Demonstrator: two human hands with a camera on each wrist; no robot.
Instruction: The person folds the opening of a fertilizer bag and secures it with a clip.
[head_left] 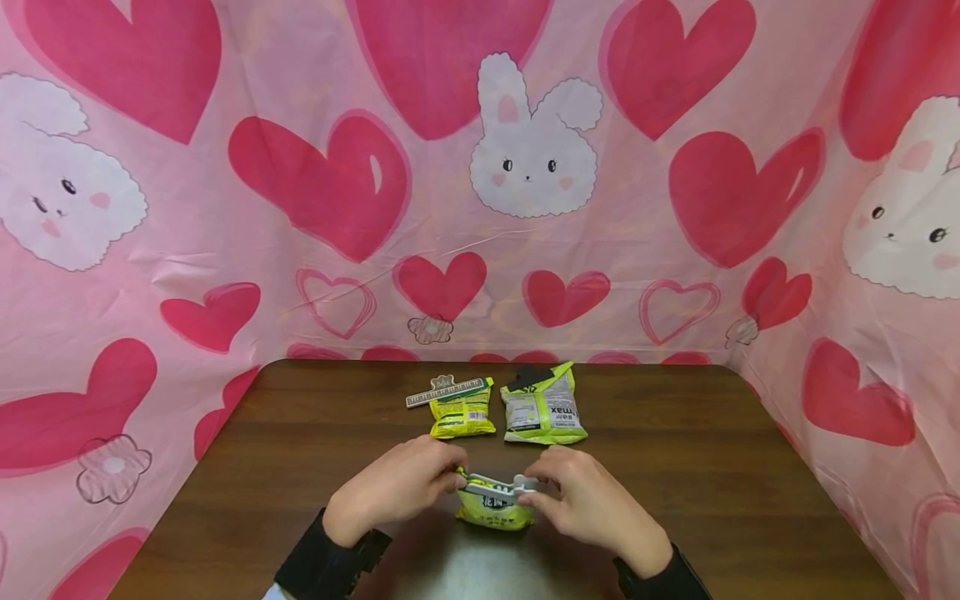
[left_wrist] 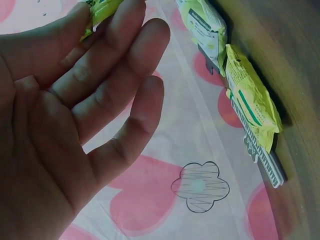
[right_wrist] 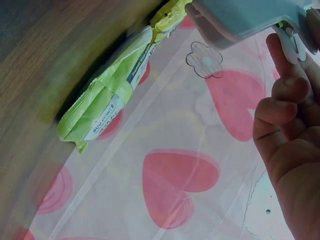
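In the head view, a small yellow-green snack bag (head_left: 495, 514) stands on the table between both hands. A pale grey bag clip (head_left: 489, 492) lies across its top edge, its two arms slightly apart. My left hand (head_left: 397, 487) pinches the bag's top corner between thumb and forefinger; its other fingers extend loosely in the left wrist view. With thumb and fingers, my right hand (head_left: 588, 498) grips the clip's right end. Up close in the right wrist view, the clip (right_wrist: 245, 20) hides the bag's mouth.
Behind the hands lie a yellow packet (head_left: 461, 419) bearing a long, ruler-like clip (head_left: 442, 393), and a larger grey-and-green packet (head_left: 542, 414) with a black clip (head_left: 527, 378) on its top. The brown wooden table (head_left: 315, 417) is surrounded by a pink heart-and-rabbit cloth (head_left: 315, 308).
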